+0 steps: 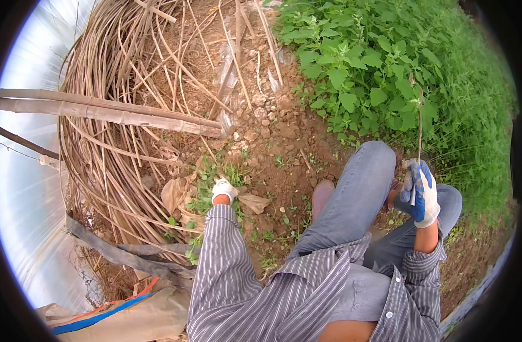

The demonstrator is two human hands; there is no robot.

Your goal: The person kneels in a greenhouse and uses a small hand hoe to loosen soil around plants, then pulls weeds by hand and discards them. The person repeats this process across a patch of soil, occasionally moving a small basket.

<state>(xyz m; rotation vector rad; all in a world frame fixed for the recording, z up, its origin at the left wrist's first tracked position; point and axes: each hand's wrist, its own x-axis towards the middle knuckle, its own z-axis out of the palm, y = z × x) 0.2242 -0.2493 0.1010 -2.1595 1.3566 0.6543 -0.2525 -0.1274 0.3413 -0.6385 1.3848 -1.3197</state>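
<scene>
My left hand point(224, 190), in a white work glove, reaches down among low green weeds point(203, 188) on the soil, near a dry brown leaf point(255, 202). Its fingers are partly hidden, so what it touches cannot be told. Over by my knee, my right hand point(422, 194), in a white glove with blue coating, is closed around the handle of a thin tool. The tool's slender, rust-coloured shaft point(420, 128) points away from me, over the tall leafy green plants point(355, 64); its exact kind is unclear.
Split bamboo poles point(149, 119) jut in from the left above a big bundle of long dry canes point(102, 171). Translucent plastic sheeting point(25, 179) stands at the left. Near me lie grey strips point(111, 252) and a beige sack point(154, 316) with a blue stripe. Dense green growth lines the right.
</scene>
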